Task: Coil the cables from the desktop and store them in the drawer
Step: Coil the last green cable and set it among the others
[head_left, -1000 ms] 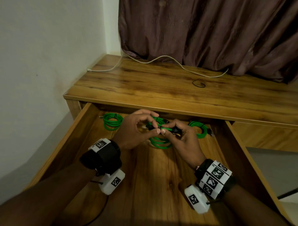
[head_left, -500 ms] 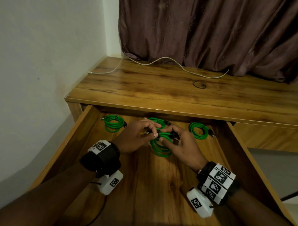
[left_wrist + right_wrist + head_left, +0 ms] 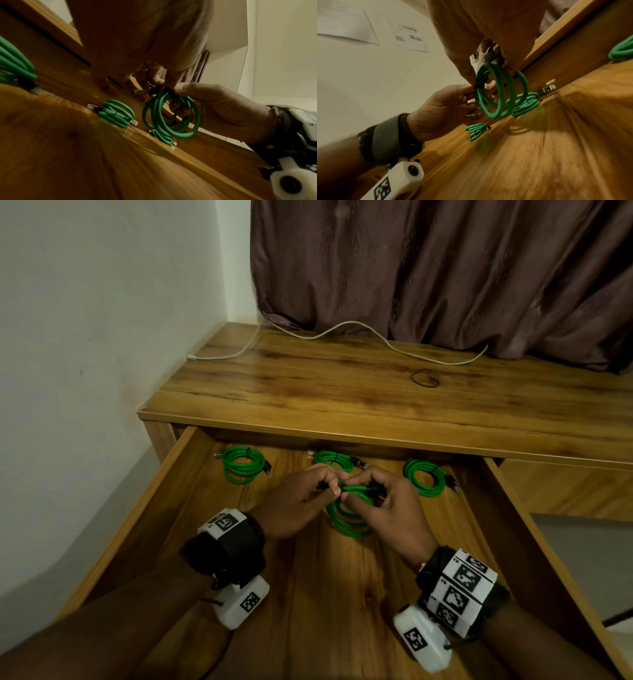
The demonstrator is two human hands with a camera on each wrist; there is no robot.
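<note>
hands [image 3: 346, 498] mid-drawer [image 3: 164, 494], walls well apart

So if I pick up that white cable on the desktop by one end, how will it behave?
Probably floppy: the white cable lies uncoiled in loose waves along the desktop, so it would likely dangle and trail. It looks thin, so likely light. Unlike the green coil both hands pinch, it would hardly hold a loop shape.

Glossy, smooth varnished wood across the desktop [image 3: 342, 385] and the open drawer [image 3: 342, 594]. Smooth, matt green rubbery jacket on the coiled cable [image 3: 349, 518]. Soft matt brown cloth in the curtain [image 3: 445, 268]. Matt white plaster wall [image 3: 102, 302].
</note>
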